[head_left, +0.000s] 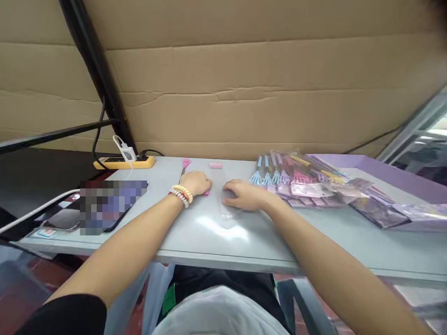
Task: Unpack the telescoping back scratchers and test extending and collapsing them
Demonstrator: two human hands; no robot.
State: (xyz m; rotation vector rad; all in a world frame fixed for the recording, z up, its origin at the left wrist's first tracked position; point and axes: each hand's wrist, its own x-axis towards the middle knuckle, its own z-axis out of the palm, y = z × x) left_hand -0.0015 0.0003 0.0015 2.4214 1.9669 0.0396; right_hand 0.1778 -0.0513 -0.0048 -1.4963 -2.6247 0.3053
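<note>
My left hand (pixel 196 183), with beaded bracelets on its wrist, is closed over a pink back scratcher (pixel 186 162). Its claw-shaped head sticks out beyond the hand, and another bit of pink shows by the fingers; the middle is hidden. A clear plastic sleeve (pixel 226 214) with a pink header (pixel 215 165) lies flat on the table. My right hand (pixel 242 194) rests at the right edge of this sleeve, thumb and fingers curved but apart.
Packed claw-headed scratchers (pixel 300 179) in several colours are piled at the right, beside a purple box (pixel 401 179). A yellow power strip (pixel 125 162) with a white charger, and a blurred-out device (pixel 115 204), lie left. Cardboard (pixel 244 93) walls the back of the table (pixel 181 239).
</note>
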